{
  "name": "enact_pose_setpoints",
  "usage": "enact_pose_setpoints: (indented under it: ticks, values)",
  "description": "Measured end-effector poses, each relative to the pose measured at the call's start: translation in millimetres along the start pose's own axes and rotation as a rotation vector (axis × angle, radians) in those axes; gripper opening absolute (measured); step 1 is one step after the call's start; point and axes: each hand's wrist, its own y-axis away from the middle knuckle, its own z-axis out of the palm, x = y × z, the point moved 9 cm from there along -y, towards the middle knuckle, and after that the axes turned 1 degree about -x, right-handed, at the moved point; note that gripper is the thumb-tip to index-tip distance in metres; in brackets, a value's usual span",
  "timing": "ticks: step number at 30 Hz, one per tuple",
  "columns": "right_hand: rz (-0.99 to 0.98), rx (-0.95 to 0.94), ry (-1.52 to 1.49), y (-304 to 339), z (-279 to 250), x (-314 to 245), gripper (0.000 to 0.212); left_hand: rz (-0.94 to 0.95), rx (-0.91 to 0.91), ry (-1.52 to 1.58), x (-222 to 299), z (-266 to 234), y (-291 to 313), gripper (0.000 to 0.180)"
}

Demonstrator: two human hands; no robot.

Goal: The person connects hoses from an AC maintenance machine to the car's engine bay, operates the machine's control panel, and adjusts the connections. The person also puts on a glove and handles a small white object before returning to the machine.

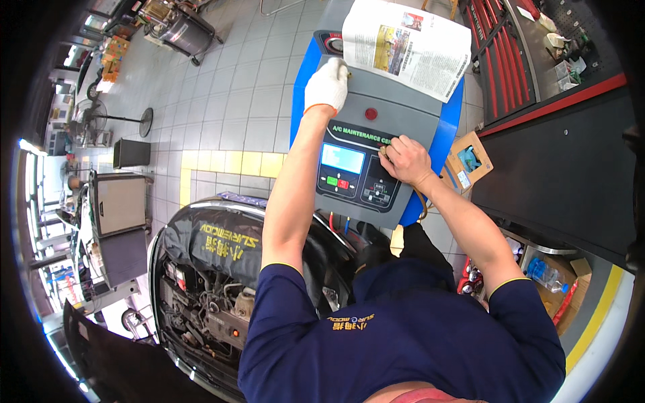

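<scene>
My left hand (327, 86), in a white knit glove with an orange cuff, is closed over the top of a grey and blue car air-conditioning service machine (403, 105). A bit of something brass-coloured shows at its fingertips; the rest is hidden. My right hand (408, 161) is bare and closed above the control panel, pinching a small brass-coloured fitting (383, 151). Left of that hand, the machine's screen (342, 158) is lit pale blue, with green and red buttons below. A round red part (371, 113) sits between my hands. A printed newspaper sheet (406, 50) covers the machine's far end.
At lower left, a car's engine bay (222, 305) is exposed, with a black fender cover (218, 242) over its edge. A red-and-black tool cabinet (500, 67) stands at right, near a cardboard box (467, 161). A pedestal fan (146, 123) stands on the tiled floor at left.
</scene>
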Motion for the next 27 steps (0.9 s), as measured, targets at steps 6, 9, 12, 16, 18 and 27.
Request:
enact_pose_setpoints:
  ticks: [6, 9, 12, 16, 18, 27]
  values:
    - [0.005, 0.014, -0.039, 0.8, 1.9, 1.6, 0.025, -0.333, 0.298, 0.317, -92.8, -21.7, 132.9, 0.032]
    - [0.011, 0.041, -0.061, -0.2, -1.8, 1.8, 0.029, -0.620, 0.294, 0.168, -166.4, -17.2, 255.6, 0.038]
    - [0.155, 0.086, -0.136, 1.1, -4.8, 8.7, 0.034, -0.738, 0.353, -0.016, -223.2, -31.8, 381.8, 0.041]
    - [0.704, -0.009, -0.813, 32.4, 41.7, -1.0, 0.030, -0.916, 0.257, -0.418, -276.7, -55.7, 536.0, 0.048]
    - [0.718, -0.100, -0.622, 38.8, 59.4, -32.7, 0.034, -0.927, 0.238, -0.591, -290.5, -57.7, 587.2, 0.054]
    - [0.921, -0.205, -0.345, 31.5, 112.2, -86.4, 0.045, -1.110, -0.107, -0.584, -316.8, 6.5, 637.7, 0.080]
